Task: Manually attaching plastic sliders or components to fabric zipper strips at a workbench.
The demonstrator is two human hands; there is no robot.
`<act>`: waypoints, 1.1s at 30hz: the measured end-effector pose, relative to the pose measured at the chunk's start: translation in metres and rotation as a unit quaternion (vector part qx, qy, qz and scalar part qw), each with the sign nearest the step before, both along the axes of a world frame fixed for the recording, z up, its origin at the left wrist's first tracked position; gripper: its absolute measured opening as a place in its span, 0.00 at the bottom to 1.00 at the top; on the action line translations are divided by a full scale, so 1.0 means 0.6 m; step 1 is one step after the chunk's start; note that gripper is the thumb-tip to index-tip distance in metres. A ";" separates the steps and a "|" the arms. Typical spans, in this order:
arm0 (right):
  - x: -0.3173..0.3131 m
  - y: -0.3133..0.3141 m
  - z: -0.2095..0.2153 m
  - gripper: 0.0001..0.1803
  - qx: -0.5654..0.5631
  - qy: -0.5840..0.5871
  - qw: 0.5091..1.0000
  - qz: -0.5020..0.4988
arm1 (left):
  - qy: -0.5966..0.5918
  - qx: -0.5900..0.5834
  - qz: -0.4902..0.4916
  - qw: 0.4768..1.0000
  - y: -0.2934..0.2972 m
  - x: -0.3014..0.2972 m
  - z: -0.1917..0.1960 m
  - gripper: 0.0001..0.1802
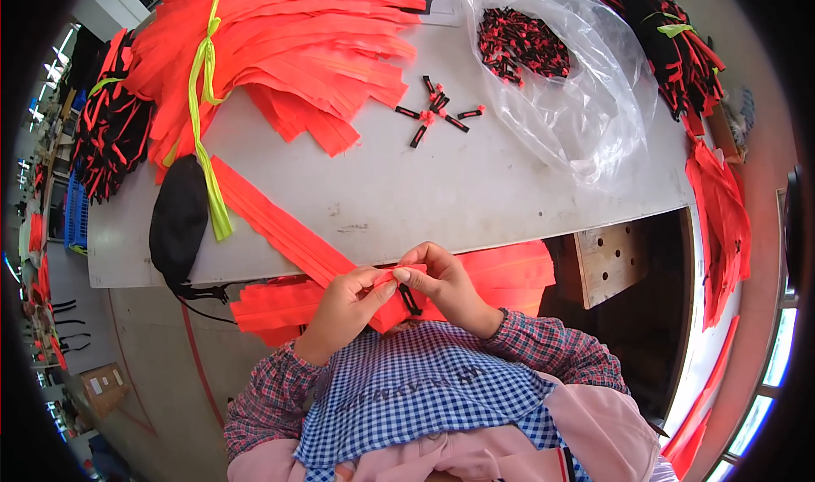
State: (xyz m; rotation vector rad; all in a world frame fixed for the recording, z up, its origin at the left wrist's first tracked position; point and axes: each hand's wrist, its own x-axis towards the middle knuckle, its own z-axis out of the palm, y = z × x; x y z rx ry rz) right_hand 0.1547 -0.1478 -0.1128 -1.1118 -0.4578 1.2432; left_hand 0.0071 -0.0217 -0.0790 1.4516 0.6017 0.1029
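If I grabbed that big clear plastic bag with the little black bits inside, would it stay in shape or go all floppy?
Probably floppy: the bag lies crumpled and wrinkled on the table, so it would likely sag. The small black clips heaped inside would probably slide together. Its film looks thin and shiny, so it may feel slippery and light.

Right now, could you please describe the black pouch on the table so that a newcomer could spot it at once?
Start at the grey table and go to its near left corner, below the big bundle of orange strips. The black pouch lies there at the edge, beside a yellow-green ribbon. It is the only plain black, rounded, soft thing among flat orange strips.
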 end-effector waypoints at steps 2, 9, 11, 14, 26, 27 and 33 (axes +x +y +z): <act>-0.006 -0.009 -0.024 0.14 -0.074 -0.021 0.997 0.015 | 0.065 -0.034 0.000 0.997 -0.007 -0.013 -0.032 0.14; 0.002 -0.016 -0.084 0.18 -0.175 -0.091 0.977 0.075 | 0.053 -0.252 0.110 0.960 -0.024 -0.019 -0.133 0.13; 0.002 -0.013 -0.101 0.16 -0.197 -0.090 0.973 0.078 | 0.062 -0.272 0.109 0.954 -0.023 -0.018 -0.150 0.13; 0.002 -0.008 -0.121 0.14 -0.237 -0.119 0.960 0.091 | 0.063 -0.318 0.127 0.937 -0.022 -0.014 -0.168 0.13; -0.047 -0.004 -0.158 0.11 -0.176 -0.016 0.982 -0.070 | 0.001 -0.154 0.177 0.972 -0.049 0.007 -0.203 0.13; -0.050 -0.005 -0.161 0.11 -0.159 -0.026 0.984 -0.071 | 0.007 -0.126 0.172 0.977 -0.050 0.007 -0.204 0.13; -0.033 -0.019 -0.110 0.12 -0.137 -0.066 0.988 -0.016 | -0.029 -0.084 0.144 0.986 -0.040 0.004 -0.153 0.13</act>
